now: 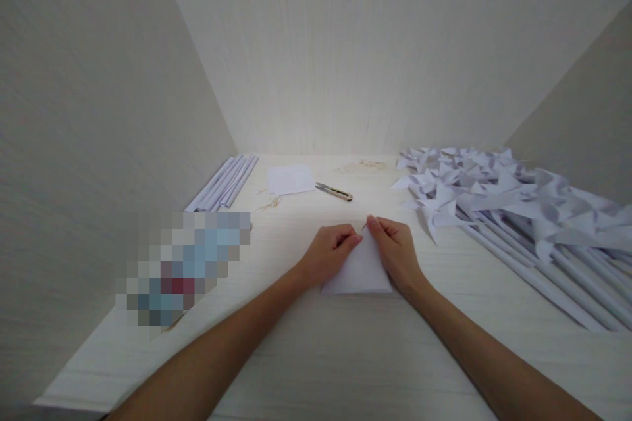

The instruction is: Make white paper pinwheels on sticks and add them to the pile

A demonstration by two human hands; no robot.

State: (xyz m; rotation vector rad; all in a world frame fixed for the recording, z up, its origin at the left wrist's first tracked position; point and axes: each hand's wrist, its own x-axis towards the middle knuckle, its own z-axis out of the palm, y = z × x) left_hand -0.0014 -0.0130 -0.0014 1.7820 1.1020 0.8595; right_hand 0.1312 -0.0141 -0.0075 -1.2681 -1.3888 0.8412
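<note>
Left hand (330,248) and right hand (397,248) pinch paper (359,275) at its twelve o'clock end; likely light, easily creased, best held by edges.

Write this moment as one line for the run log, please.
left hand : holding white paper | right hand : holding same paper | snips : on table, beyond hands | paper pinwheels : piled at right

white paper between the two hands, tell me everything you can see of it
The white paper looks plain and thin, perhaps folded, with a straight edge toward the person. The left hand and right hand grip its far end and cover its sides, so its full outline is hidden. Whether it touches the table beneath is unclear.
</note>
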